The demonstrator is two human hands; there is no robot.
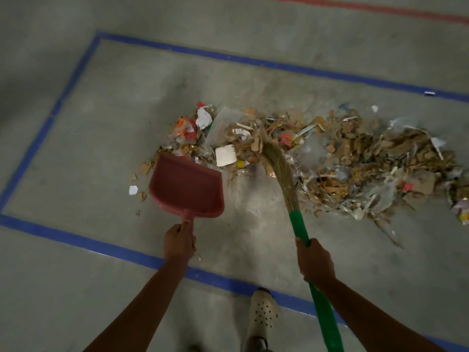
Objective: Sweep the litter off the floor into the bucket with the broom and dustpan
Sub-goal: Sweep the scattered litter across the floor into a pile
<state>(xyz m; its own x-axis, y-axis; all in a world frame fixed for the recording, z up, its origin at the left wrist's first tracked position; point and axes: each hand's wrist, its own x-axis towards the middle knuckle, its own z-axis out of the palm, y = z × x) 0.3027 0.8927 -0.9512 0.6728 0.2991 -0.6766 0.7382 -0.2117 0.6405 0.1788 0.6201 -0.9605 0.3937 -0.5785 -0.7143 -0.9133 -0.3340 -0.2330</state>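
Nearest the camera, a pale perforated shoe [262, 313] stands on the blue tape line [101, 243] that frames a rectangle on the grey floor [76, 148]. The left hand [179, 241] is curled tight round the stub handle of the red dustpan [186, 189], thumb laid along its top. The right hand [314, 261] is wrapped round the green shaft of the broom [279, 163], partway up it.

The pan's mouth sits at the near left edge of the litter [355, 153]. Its lip seems to rest on the floor, though the dim light leaves that unsure. The pan looks empty. The bristles reach into the heap just right of a white card [225, 154].

To do this step well, the lip should be pressed flat so that scraps cannot slide beneath it. Short strokes drawn leftward into the mouth suit the light card and film better than one long sweep, which would likely scatter them. Small loads are safer, since most of the heap trails away to the right.

Beyond it lie the far tape edge and a red line [380, 7]. The bucket is not in view. No brand, label or writing can be read.
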